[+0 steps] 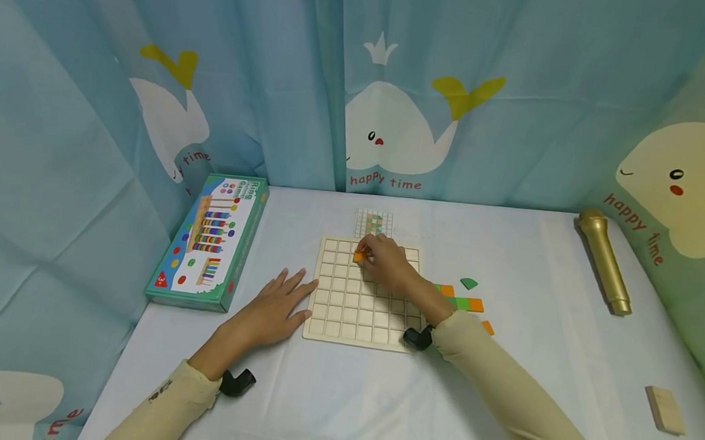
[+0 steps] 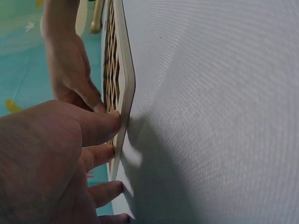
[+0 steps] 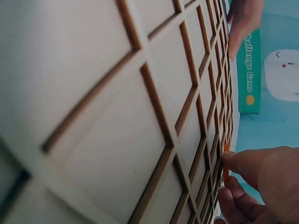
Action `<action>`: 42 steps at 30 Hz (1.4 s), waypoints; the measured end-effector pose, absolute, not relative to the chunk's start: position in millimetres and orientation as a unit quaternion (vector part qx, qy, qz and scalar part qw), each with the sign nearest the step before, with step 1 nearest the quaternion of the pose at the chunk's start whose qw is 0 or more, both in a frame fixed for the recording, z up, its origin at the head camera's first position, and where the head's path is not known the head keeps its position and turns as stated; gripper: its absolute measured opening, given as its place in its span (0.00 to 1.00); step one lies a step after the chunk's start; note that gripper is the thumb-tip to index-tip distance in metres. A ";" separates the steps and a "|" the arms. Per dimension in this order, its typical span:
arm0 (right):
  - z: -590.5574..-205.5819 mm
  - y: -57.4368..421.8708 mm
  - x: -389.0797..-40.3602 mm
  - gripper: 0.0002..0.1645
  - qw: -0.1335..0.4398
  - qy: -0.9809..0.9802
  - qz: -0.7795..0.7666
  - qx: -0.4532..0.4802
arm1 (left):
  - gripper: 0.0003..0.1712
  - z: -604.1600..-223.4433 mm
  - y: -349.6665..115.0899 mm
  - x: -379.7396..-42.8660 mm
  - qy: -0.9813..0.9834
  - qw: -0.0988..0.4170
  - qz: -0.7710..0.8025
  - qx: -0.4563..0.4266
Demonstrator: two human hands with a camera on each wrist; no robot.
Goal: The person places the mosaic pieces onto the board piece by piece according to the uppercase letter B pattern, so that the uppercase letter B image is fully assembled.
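A wooden grid board [image 1: 334, 300] with square recesses lies flat on the white table. Over its far rows my right hand [image 1: 386, 260] pinches a small orange tile [image 1: 359, 256] between thumb and fingers. In the right wrist view that orange tile [image 3: 227, 161] shows at the board's surface, partly hidden by the thumb. My left hand [image 1: 274, 308] lies at the board's left edge with its fingers spread. From the left wrist view, the left thumb [image 2: 100, 126] touches the board's rim [image 2: 125, 93]. Just beyond the board lies a small pattern card [image 1: 373, 221] with a printed grid.
Green and orange tiles [image 1: 466, 303] lie right of the board, partly behind the right forearm, near a green quarter-round piece [image 1: 469, 283]. A boxed ring game [image 1: 206, 244] lies at left. A gold microphone [image 1: 604, 261] and a wooden block [image 1: 666, 410] are at right.
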State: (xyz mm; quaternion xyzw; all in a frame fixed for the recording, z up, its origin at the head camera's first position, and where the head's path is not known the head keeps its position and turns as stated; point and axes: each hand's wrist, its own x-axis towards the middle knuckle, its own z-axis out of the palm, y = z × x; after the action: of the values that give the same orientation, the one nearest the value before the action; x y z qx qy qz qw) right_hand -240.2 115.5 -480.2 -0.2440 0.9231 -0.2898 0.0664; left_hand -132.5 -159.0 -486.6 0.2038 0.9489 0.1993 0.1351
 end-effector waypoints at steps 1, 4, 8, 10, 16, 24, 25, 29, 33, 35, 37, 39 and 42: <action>-480.0 114.4 -240.2 0.10 0.064 0.923 -0.287 -0.247 | 0.37 -486.3 -158.9 -132.6 0.949 0.134 0.201 0.205; -479.4 112.3 -239.6 0.07 0.059 0.923 -0.280 -0.258 | 0.36 -485.7 -158.9 -132.7 0.948 0.135 0.203 0.206; -478.0 110.3 -237.4 0.07 0.057 0.924 -0.267 -0.268 | 0.36 -486.1 -159.3 -133.6 0.947 0.138 0.203 0.208; -477.6 109.5 -236.2 0.08 0.054 0.924 -0.264 -0.270 | 0.36 -486.9 -159.6 -134.2 0.947 0.137 0.203 0.210; -476.8 109.2 -230.4 0.10 0.032 0.928 -0.255 -0.271 | 0.36 -487.3 -160.1 -134.8 0.946 0.142 0.204 0.210; -460.7 129.8 -216.1 0.17 0.044 0.932 -0.268 -0.241 | 0.37 -487.6 -159.7 -134.5 0.946 0.144 0.205 0.204; -458.8 136.6 -215.0 0.17 0.044 0.932 -0.266 -0.241 | 0.37 -487.4 -159.8 -134.1 0.946 0.142 0.206 0.204; -451.5 172.8 -209.5 0.18 0.054 0.934 -0.270 -0.228 | 0.37 -485.6 -159.6 -133.1 0.947 0.144 0.208 0.200; -446.4 212.1 -203.8 0.17 0.086 0.936 -0.281 -0.191 | 0.37 -485.1 -159.5 -132.9 0.947 0.146 0.205 0.199; -444.2 227.7 -201.7 0.18 0.105 0.940 -0.279 -0.168 | 0.37 -485.3 -159.5 -133.1 0.947 0.149 0.205 0.198; -444.3 239.2 -200.9 0.18 0.122 0.944 -0.269 -0.145 | 0.37 -485.3 -159.4 -133.3 0.946 0.149 0.206 0.199; -445.3 246.3 -200.0 0.19 0.138 0.950 -0.252 -0.125 | 0.37 -485.5 -159.2 -133.7 0.947 0.149 0.204 0.200; -449.4 249.4 -198.5 0.20 0.156 0.957 -0.222 -0.105 | 0.37 -485.7 -158.8 -134.2 0.946 0.150 0.203 0.201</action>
State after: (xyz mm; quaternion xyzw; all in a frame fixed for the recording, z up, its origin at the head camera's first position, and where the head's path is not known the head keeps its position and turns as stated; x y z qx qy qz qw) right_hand -198.5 249.4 -449.4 -0.1053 0.9569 -0.2217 0.1556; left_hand -134.2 -158.8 -485.7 0.2014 0.9464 0.2030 0.1501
